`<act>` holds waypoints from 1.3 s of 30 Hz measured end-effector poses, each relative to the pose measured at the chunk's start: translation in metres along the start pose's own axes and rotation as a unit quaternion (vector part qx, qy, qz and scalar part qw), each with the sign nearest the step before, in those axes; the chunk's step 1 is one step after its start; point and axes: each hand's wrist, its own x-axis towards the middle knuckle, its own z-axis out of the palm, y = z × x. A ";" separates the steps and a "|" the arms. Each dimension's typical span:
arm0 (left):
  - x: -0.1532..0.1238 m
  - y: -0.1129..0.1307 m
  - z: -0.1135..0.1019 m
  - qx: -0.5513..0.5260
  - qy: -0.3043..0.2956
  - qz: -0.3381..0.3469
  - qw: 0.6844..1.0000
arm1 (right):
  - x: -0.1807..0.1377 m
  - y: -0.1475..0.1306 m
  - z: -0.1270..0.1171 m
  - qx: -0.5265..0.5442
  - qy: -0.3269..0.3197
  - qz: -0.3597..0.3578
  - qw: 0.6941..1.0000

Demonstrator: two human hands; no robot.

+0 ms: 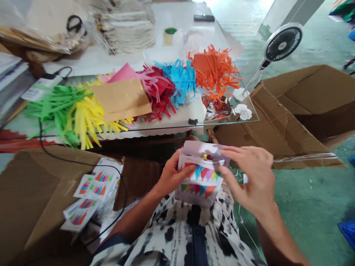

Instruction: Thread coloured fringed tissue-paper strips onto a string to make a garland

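Observation:
Over my lap I hold a clear plastic packet (pixel 200 181) whose printed card shows rows of coloured tassels. My left hand (pixel 174 173) grips its left side, thumb across the front. At the upper right edge, my right hand (pixel 249 177) pinches the packet's top flap between thumb and fingers. Something yellow and blue shows inside the packet's mouth. On the glass table ahead lie fringed paper tassels: green (pixel 59 107), yellow (pixel 88 122), dark red (pixel 163 92), blue (pixel 181 79) and orange (pixel 215 70). A brown paper envelope (pixel 122 99) rests on top of some.
An open cardboard box (pixel 36 199) at left holds several printed packets (pixel 97 184), with a black cable (pixel 80 161) across it. Another carton (pixel 291 122) stands at right beside a small fan (pixel 283 44). Stacked pale bundles (pixel 127 26) sit at the back of the table.

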 end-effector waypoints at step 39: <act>0.057 -0.012 0.001 -0.269 0.055 0.064 0.960 | -0.018 0.069 0.026 0.292 0.023 0.017 0.956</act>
